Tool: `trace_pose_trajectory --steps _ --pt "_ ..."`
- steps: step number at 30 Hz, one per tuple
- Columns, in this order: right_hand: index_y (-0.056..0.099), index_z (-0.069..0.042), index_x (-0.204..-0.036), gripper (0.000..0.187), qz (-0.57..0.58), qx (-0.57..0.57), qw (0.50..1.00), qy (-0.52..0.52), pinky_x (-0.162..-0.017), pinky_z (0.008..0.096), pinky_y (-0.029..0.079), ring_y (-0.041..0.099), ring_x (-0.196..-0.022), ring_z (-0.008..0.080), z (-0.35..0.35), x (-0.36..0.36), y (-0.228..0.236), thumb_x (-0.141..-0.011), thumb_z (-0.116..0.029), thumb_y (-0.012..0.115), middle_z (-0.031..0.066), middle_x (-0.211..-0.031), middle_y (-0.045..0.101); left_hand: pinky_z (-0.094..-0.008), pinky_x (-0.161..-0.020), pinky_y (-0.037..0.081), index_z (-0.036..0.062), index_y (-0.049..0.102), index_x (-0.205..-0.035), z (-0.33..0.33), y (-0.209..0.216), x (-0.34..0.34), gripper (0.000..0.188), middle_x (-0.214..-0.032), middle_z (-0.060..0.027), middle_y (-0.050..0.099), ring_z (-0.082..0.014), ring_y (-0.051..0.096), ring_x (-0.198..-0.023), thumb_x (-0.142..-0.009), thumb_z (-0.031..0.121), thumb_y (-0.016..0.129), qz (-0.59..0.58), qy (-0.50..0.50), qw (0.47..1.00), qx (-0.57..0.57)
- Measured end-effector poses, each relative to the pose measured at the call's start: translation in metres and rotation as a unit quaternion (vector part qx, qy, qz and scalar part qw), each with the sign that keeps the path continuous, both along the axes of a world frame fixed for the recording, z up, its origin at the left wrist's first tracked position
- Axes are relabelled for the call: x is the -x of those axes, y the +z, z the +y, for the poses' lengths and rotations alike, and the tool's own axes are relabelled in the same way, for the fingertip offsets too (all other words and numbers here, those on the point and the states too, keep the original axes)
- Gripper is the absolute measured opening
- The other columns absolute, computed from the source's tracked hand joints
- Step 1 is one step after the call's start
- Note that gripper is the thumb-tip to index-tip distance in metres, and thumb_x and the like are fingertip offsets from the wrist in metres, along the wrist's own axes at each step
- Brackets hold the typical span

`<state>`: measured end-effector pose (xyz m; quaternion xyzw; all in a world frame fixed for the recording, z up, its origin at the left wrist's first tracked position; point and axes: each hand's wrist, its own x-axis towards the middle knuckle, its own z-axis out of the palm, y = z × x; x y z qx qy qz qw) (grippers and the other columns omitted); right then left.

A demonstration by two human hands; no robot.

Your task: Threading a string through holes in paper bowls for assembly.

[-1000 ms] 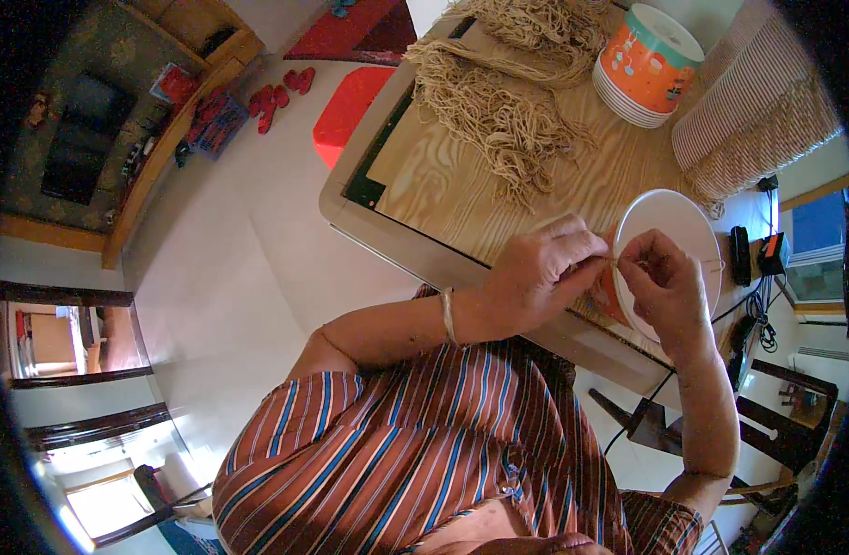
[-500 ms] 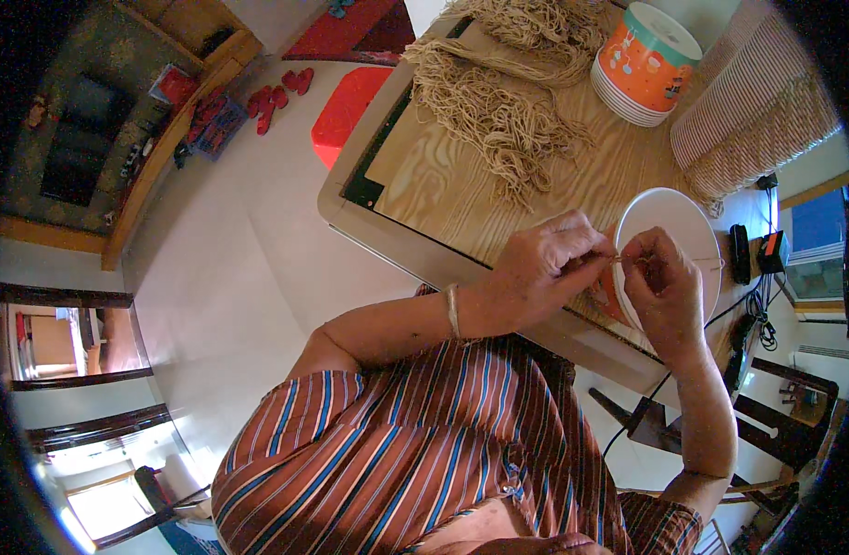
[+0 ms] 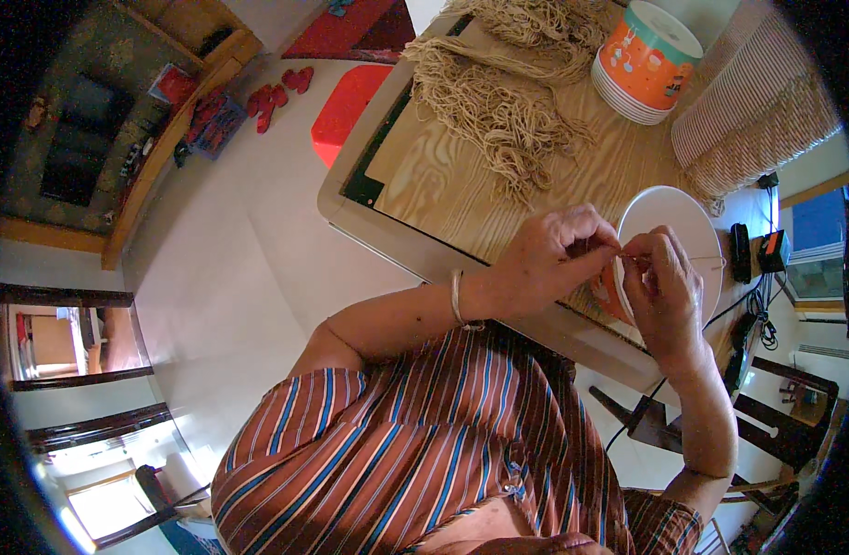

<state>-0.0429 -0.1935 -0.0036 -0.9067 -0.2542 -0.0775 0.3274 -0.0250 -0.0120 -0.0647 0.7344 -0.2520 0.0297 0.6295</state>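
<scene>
Left hand (image 3: 547, 261) and right hand (image 3: 667, 289) meet fingertip to fingertip, both apparently pinching a thin strand (image 3: 622, 252), axis roughly 9-to-3, at the white tub's (image 3: 667, 211) 9 o'clock rim. Yarn pile (image 3: 498, 116): left hand's 11 o'clock, left nearer.

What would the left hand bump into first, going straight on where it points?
Probably the right hand, close in front of the left hand; the open tub seems beyond, though depth is unclear.
</scene>
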Motion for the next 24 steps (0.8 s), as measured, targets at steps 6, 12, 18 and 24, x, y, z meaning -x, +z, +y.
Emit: trace_pose_trajectory --steps 6,12,18,24 --pt "0.053 -0.006 -0.093 0.013 -0.049 0.076 0.996 -0.014 -0.06 0.0402 0.051 0.06 -0.073 0.0322 0.0003 0.0038 -0.0022 -0.084 -0.002 0.061 0.0117 -0.086 0.055 -0.0306 -0.074 0.05 0.0072 0.063 -0.099 -0.0017 -0.0071 -0.0006 0.016 -0.088 -0.0064 0.064 -0.0197 0.064 -0.082 -0.089 0.019 0.064 -0.056 0.022 0.998 -0.017" --pt "0.051 -0.005 -0.091 0.012 -0.034 0.047 0.998 -0.01 -0.062 0.0409 0.051 0.06 -0.075 0.0348 0.001 0.0014 -0.0037 -0.084 0.0 0.059 0.0127 -0.086 0.055 -0.0313 -0.073 0.051 0.0072 0.063 -0.099 -0.0033 0.0001 0.0043 0.015 -0.088 -0.0068 0.064 -0.0201 0.065 -0.082 -0.088 0.018 0.065 0.022 0.021 1.0 0.0" --pt "0.049 -0.003 -0.088 0.013 0.016 0.0 1.0 -0.013 -0.062 0.0389 0.049 0.058 -0.071 0.0345 -0.0003 0.0011 -0.0054 -0.082 0.003 0.059 0.0137 -0.082 0.054 -0.0316 -0.073 0.051 0.0075 0.064 -0.098 -0.0025 -0.003 0.0038 0.014 -0.089 -0.0065 0.064 -0.0205 0.065 -0.083 -0.088 0.018 0.064 -0.011 0.028 0.999 -0.021" --pt "0.05 -0.002 -0.085 0.011 0.064 -0.054 0.996 -0.022 -0.059 0.0311 0.047 0.055 -0.065 0.0192 -0.0009 -0.0042 -0.0091 -0.081 0.005 0.058 0.0103 -0.075 0.052 -0.0337 -0.077 0.05 0.0076 0.064 -0.096 -0.0012 -0.0076 0.001 0.014 -0.091 -0.0068 0.063 -0.0243 0.064 -0.087 -0.087 0.019 0.064 -0.053 0.021 0.998 -0.03"
